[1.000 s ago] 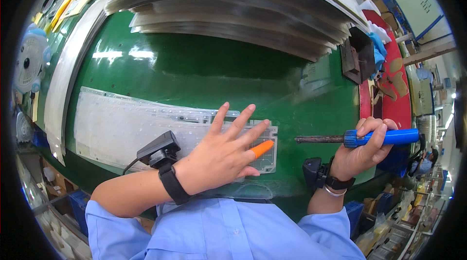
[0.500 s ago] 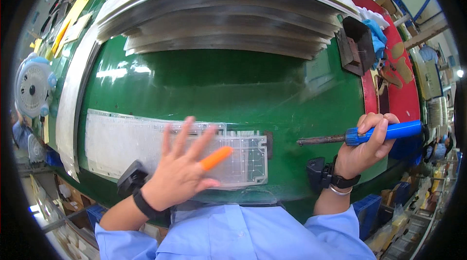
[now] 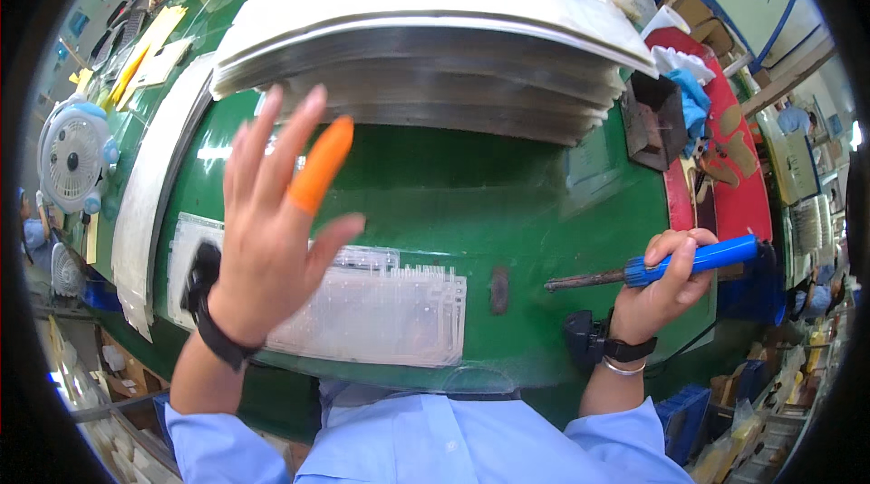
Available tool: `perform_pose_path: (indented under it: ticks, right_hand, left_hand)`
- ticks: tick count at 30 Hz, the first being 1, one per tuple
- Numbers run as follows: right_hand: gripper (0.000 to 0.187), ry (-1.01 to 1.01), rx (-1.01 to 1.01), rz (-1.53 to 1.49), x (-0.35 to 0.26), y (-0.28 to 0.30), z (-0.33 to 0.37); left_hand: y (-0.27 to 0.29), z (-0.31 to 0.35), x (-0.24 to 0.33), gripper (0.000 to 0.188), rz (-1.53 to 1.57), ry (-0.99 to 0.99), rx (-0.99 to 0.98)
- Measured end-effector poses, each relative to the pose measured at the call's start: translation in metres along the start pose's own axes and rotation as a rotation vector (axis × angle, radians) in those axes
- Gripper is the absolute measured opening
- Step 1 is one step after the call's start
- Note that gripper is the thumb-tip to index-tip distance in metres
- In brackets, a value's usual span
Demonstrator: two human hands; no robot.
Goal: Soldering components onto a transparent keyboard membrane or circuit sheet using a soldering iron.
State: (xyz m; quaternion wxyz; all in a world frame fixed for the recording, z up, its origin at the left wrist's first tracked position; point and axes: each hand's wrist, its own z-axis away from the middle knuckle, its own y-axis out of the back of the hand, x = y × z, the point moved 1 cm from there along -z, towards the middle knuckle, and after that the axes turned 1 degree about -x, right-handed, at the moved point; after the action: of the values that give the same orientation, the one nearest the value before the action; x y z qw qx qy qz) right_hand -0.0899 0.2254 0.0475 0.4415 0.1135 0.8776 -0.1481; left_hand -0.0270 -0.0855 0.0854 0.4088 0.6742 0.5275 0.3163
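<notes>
The left hand (image 3: 272, 230) is seen raised above the bench (image 3: 507, 194), palm down, with its fingers spread apart and nothing held. An orange finger cot (image 3: 319, 165) is worn on one of its fingers, and a black wrist strap (image 3: 217, 339) is fitted at the wrist. Below and just right of this hand, a clear plastic panel (image 3: 381, 312) is laid flat on the green surface of the bench, near the front edge; whether the hand touches it cannot be told.

The right hand (image 3: 660, 289) is closed around the blue handle of a soldering iron (image 3: 652, 268), held roughly level, with the dark tip pointed left toward the middle of the bench and kept apart from the clear plastic panel. A black strap and a thin bracelet are noted on that wrist.

At the far side of the bench, a stack of grey sheets (image 3: 435, 58) is spread across most of its width. A dark open box (image 3: 654, 120) is set to the right of the stack, with blue cloth (image 3: 694, 96) just behind it and a red mat (image 3: 736, 178) further right. At the far left, a small white fan (image 3: 72, 158) is stood beside the bench, and yellow sheets (image 3: 149, 49) lie beyond it.
</notes>
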Motion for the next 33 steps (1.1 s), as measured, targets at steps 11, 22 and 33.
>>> perform_pose_path:
  ticks: [11, 22, 33]
  right_hand:
    - [0.012, -0.021, 0.017, -0.047, -0.002, 0.002, -0.004]
    - [0.010, -0.014, 0.006, -0.026, -0.003, 0.004, -0.003]
    - [0.015, 0.112, 0.126, 0.205, 0.005, 0.008, -0.013]
  left_hand:
    - [0.000, -0.108, -0.036, 0.022, -0.252, -0.095, 0.138]
    - [0.011, -0.091, -0.045, 0.013, 0.011, 0.011, 0.248]
    - [0.005, 0.100, 0.004, 0.017, -0.002, -0.189, -0.025]
